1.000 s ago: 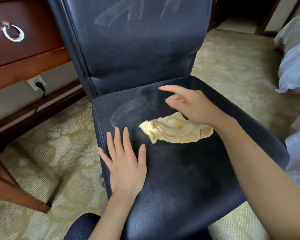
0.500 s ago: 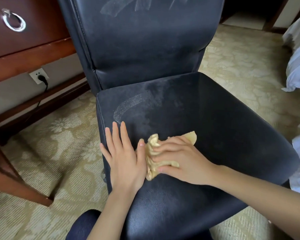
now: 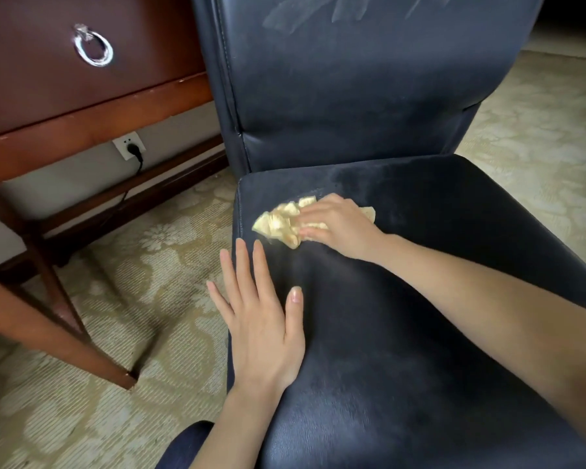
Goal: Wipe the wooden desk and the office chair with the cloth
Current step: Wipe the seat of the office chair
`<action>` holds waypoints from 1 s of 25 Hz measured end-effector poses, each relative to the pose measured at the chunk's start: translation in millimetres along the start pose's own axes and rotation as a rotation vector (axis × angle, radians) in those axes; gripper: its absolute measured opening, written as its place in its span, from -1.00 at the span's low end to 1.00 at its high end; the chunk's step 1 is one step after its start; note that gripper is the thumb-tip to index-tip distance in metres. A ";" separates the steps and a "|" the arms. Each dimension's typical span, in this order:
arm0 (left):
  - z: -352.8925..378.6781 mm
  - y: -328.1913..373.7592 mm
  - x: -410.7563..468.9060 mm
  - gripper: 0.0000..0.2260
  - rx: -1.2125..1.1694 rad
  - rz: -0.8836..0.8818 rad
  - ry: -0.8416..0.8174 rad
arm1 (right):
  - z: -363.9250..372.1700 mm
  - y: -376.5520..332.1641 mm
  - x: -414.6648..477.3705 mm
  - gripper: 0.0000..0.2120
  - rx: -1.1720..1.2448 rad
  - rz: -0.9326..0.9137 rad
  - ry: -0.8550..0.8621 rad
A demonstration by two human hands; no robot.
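Yellow cloth (image 3: 279,223) gripped by curled right hand (image 3: 340,230); left hand (image 3: 261,323) lies flat, fingers straight, on chair seat (image 3: 437,316)

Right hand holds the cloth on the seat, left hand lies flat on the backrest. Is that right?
No. The left hand lies flat on the seat, near its left edge. The right hand does hold the cloth on the seat. The head view shows it.
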State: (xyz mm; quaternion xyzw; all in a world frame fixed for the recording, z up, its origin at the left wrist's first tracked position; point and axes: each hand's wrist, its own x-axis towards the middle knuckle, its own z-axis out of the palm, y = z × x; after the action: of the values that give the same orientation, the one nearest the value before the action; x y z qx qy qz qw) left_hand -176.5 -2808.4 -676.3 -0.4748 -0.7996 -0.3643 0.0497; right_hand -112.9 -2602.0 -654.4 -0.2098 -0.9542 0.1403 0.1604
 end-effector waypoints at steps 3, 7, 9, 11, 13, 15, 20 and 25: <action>0.6 -5.5 8.4 -0.42 0.118 -0.014 -0.001 | 13.0 8.4 49.6 -0.71 -0.215 0.332 0.056; 0.4 -13.5 25.6 -0.39 0.284 -0.091 -0.059 | 22.7 1.0 72.5 -0.70 -0.275 0.348 0.033; -0.1 -19.7 34.7 -0.41 0.358 -0.115 -0.110 | 20.1 -0.6 59.8 -0.67 -0.227 0.192 -0.021; 0.2 -26.7 42.7 -0.45 0.411 -0.135 -0.154 | 17.0 -3.1 36.6 -0.67 -0.154 0.041 -0.063; 0.8 -33.1 50.3 -0.50 0.444 -0.192 -0.203 | 13.4 -7.7 12.4 -0.70 -0.076 -0.053 -0.075; 2.2 -36.8 57.2 -0.51 0.437 -0.287 -0.272 | 7.9 -13.9 -13.8 -0.76 -0.004 -0.093 -0.077; 5.5 -44.1 69.2 -0.52 0.305 -0.308 -0.320 | -4.0 -19.3 -63.6 -0.80 0.114 -0.191 -0.145; 8.1 -48.2 69.0 -0.51 0.246 -0.283 -0.296 | -8.4 7.7 -18.4 -0.76 0.094 -0.098 -0.166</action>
State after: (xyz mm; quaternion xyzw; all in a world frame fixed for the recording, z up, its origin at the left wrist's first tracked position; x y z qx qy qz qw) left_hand -250.2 -2767.1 -678.6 -0.3967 -0.8950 -0.1942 -0.0621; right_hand -91.3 -2601.9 -653.9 -0.1426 -0.9657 0.1940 0.0973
